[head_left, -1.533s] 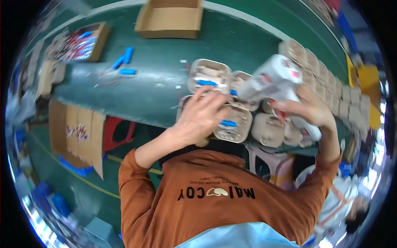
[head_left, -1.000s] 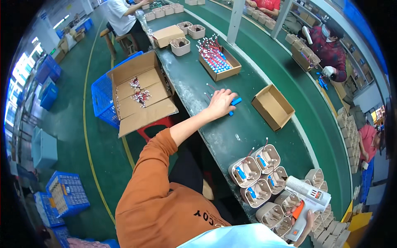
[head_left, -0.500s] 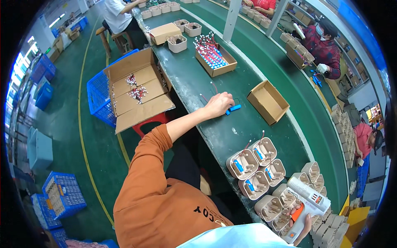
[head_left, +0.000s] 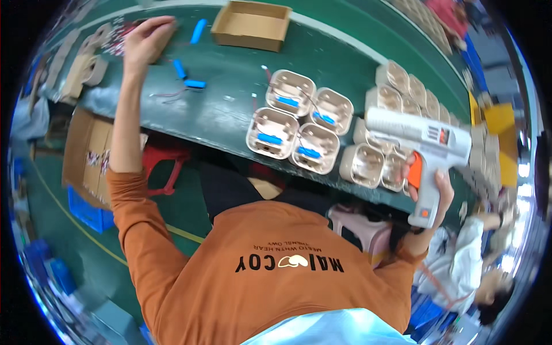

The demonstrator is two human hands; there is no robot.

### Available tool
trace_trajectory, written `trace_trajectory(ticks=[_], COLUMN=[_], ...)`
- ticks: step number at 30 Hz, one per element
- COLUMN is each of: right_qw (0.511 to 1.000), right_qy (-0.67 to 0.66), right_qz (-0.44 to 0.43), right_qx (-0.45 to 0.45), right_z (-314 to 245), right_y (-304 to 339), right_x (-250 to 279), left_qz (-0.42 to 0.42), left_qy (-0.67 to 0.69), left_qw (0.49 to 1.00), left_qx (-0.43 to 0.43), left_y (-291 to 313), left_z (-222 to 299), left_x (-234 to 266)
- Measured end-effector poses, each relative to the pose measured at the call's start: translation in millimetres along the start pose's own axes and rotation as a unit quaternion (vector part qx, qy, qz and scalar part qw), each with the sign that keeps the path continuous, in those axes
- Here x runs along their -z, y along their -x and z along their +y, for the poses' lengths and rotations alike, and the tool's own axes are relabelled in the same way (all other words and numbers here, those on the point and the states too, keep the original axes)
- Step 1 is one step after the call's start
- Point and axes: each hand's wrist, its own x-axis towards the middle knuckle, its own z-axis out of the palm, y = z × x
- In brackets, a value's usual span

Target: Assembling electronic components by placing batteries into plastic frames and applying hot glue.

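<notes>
My right hand [head_left: 444, 194] grips a white glue gun [head_left: 428, 192] by its handle, a finger at the orange trigger [head_left: 415, 168]. The barrel lies over beige plastic housings at the bench's right. My left hand [head_left: 145, 47] reaches to the far left, fingers curled together, beside a cardboard box of wired blue batteries mostly hidden behind it. Whatever its fingers hold is out of sight. Loose blue batteries lie nearby: one battery [head_left: 198, 31] apart, another battery [head_left: 180, 69] close to a third battery [head_left: 195, 84]. Several housings [head_left: 257, 146] at mid-bench each contain a blue battery [head_left: 269, 138].
An open cardboard box [head_left: 252, 43] stands at the bench's far side. More housings [head_left: 361, 175] are grouped at the right. Below the bench are a red stool [head_left: 164, 164], a pink stool [head_left: 368, 233] and a large carton [head_left: 75, 155]. Another person [head_left: 460, 259] works at lower right.
The view has swung to the right. My left hand has left the loose batteries and moved farther left to the battery box. The glue gun stays in my right hand.
</notes>
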Motion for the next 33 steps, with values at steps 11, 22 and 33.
trace_trajectory(ticks=[11,22,33], right_qw=[0.999,1.000,0.995], right_qy=[0.034,0.002,-0.068], right_qz=[0.024,0.017,0.066], right_qx=[0.002,0.009,0.005], right_z=[6,13,30], right_y=[20,20,36], right_x=[18,20,48], left_qz=[-0.083,-0.306,-0.308], left_qy=[-0.254,-0.160,-0.286], left_qw=[0.947,0.916,0.894], left_qx=[-0.181,-0.205,-0.154], left_y=[46,163,181], left_z=[-1,80,90], left_x=[-53,-186,-216])
